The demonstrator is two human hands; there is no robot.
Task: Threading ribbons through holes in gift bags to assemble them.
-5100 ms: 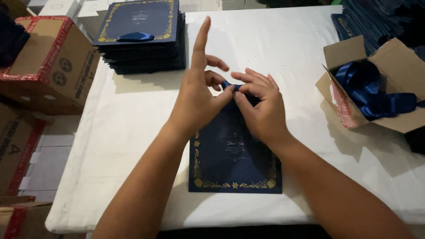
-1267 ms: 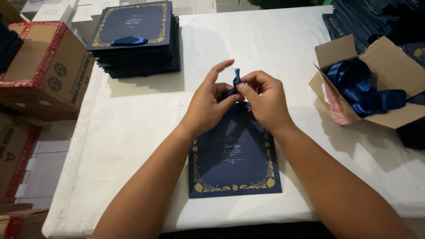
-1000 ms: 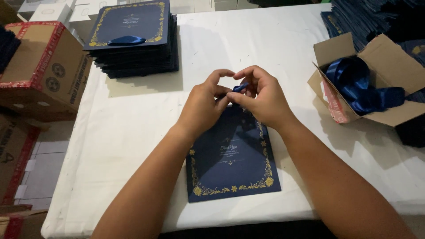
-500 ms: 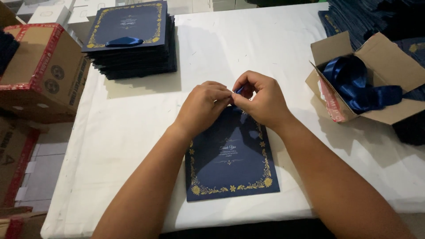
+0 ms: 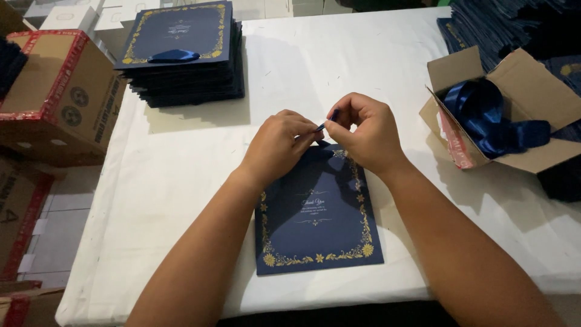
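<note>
L hand (image 5: 279, 140) & R hand (image 5: 366, 130) knuckles up, fingertips pinched together at centre; both forearms angled inward.

two bare forearms are seen, with no sleeves in view. the left hand (image 5: 279, 144) and right hand (image 5: 366, 132) are ungloved; nails on the fingers (image 5: 302, 140) are kept short.
</note>
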